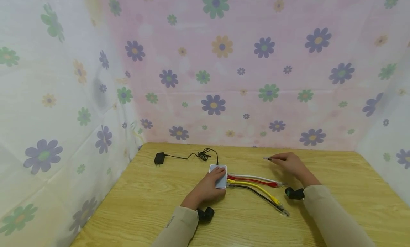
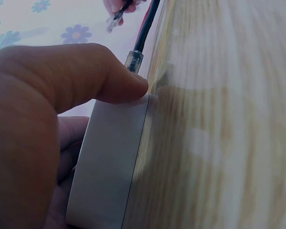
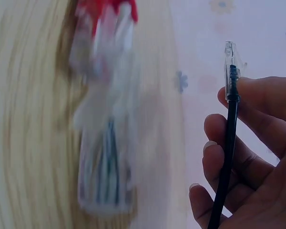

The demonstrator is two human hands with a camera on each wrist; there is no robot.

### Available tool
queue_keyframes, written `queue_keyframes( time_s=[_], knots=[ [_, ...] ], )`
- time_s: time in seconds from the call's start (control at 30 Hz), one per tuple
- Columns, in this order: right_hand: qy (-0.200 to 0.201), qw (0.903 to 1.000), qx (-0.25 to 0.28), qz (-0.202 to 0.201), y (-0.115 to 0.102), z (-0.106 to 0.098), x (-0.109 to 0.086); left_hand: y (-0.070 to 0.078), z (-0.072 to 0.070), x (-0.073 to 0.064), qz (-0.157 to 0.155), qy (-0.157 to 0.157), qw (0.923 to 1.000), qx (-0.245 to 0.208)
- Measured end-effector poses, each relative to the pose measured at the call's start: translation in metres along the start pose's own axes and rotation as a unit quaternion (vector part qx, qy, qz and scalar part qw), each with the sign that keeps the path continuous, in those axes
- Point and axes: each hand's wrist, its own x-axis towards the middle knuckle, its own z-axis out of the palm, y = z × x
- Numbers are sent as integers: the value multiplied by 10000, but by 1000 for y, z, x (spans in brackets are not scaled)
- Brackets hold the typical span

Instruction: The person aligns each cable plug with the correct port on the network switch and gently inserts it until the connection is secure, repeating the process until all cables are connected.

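Observation:
A small white network switch lies on the table with four-cornered flat top showing. My left hand grips it, fingers over its top and thumb against its near side; the left wrist view shows the thumb beside a clear plug at the switch's end. White, red, yellow and black network cables run rightward from it. Above the table, my right hand pinches another black network cable just behind its clear plug, which points left toward the back of the switch's side.
A black power adapter lies at the back left, its partly bundled cord running to the switch's rear. Loose cable ends lie near the right wrist camera. Flowered cloth closes off the table's back and sides.

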Motion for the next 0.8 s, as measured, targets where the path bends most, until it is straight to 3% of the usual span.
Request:
queue_keyframes(
  time_s=[0.33, 0.8],
  knots=[
    [-98, 9995, -27, -301, -16, 13, 7, -1, 0, -1, -33, -12, 10000, -54],
    [-178, 9991, -1, -378, -33, 30, 13, 3, -3, -3, 26, -13, 10000, -71]
  ],
)
